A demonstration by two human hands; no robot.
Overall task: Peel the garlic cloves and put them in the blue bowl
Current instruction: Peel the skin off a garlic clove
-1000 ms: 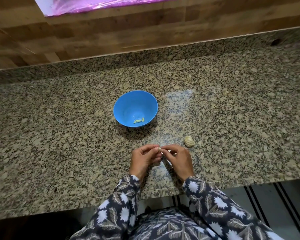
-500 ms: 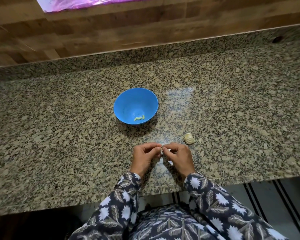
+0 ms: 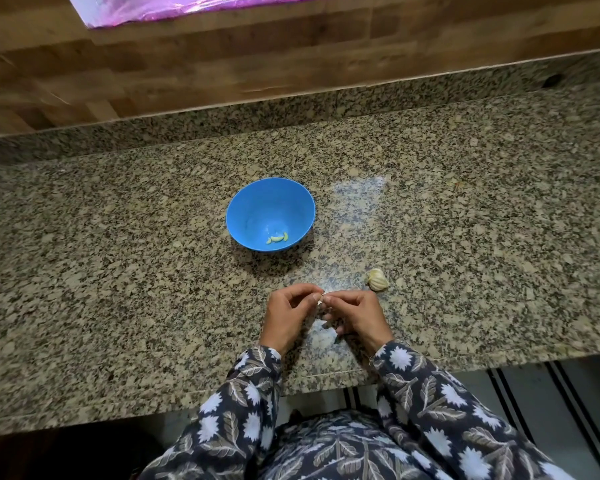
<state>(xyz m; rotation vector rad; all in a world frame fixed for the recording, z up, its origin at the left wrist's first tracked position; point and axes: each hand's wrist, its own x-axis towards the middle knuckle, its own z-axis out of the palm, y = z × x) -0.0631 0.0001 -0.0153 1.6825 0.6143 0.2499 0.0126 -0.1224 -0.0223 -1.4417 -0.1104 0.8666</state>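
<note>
Speckled granite forms the counter, which is backed by a low granite upstand and a wall of wood-toned panels. A strip of shiny pink sheet is seen at the top edge.

Left of centre, the bowl is set upright on the counter, well clear of the front edge. On its bottom, toward the near side, pale yellow-green peeled cloves are seen lying.

Nearer the front edge, the left hand is held over the counter with its fingers curled inward. The tips of its thumb and forefinger are closed on a small clove. The same clove is pinched from the other side by the right hand, whose fingers are likewise curled. Little of the clove is shown, and whether skin remains on it cannot be told.

Just right of and beyond the right hand, a garlic bulb is laid on the counter, apart from the hand and well apart from the bowl. Both forearms are covered by dark sleeves printed with leaves and flowers. At the lower right, a striped floor is seen below the counter edge.
</note>
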